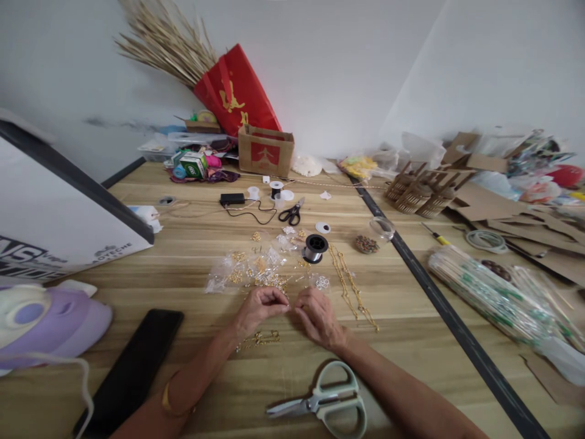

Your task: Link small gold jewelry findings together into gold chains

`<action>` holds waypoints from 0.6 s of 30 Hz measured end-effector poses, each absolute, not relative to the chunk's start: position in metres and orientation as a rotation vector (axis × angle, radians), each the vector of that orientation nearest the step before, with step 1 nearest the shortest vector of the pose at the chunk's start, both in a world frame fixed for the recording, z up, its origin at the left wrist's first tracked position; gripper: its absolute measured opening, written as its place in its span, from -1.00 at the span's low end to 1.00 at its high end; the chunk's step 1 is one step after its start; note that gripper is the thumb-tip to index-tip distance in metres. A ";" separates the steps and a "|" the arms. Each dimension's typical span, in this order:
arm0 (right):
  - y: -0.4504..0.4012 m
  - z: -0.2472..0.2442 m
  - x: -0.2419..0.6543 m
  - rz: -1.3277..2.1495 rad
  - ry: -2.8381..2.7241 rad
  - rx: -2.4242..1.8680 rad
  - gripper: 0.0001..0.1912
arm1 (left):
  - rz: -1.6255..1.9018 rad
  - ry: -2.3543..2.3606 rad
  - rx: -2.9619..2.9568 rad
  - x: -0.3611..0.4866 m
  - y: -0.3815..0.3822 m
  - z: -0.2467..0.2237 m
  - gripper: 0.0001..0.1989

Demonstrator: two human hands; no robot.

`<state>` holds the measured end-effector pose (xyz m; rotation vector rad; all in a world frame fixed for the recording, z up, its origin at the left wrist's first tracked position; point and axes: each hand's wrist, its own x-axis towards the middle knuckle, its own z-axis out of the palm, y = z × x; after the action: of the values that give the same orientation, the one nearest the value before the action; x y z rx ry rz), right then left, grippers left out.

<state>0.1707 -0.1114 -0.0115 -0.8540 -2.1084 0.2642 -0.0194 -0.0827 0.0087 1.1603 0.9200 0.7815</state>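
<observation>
My left hand (267, 303) is closed in a pinch, thumb against fingertips, at the front of a heap of small gold findings (269, 281). Opposite it, my right hand (319, 314) also pinches; the fingertips nearly meet. Whatever lies between them is too small to make out. Small plastic bags (228, 274) of gold pieces lie beyond. A spool of fine wire (315, 249) stands past the right hand, with silvery rings (322, 282) nearer. To the right stretches a gold chain (348, 280). A shorter gold chain (259, 341) lies below the left hand.
Pale-handled scissors (336, 399) lie in front of me, a black phone (134, 366) at left. Black scissors (292, 212), a black adapter (232, 199) and a bead container (367, 244) are farther back. Wrapped sticks (489, 299) and cardboard (525, 225) cover the right side.
</observation>
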 end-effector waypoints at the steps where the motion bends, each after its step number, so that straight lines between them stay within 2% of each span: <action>1: -0.112 -0.011 0.171 0.264 -2.111 -0.851 -0.90 | 0.782 0.917 1.152 -0.019 -0.083 0.009 -0.75; 18: -0.110 -0.009 0.169 0.237 -2.121 -0.807 -0.91 | 0.789 0.875 1.169 -0.020 -0.082 0.009 -0.80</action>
<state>0.1690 -0.1105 -0.0085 -0.8070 -2.1211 0.2369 -0.0201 -0.0819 0.0093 1.1689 0.8755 0.7890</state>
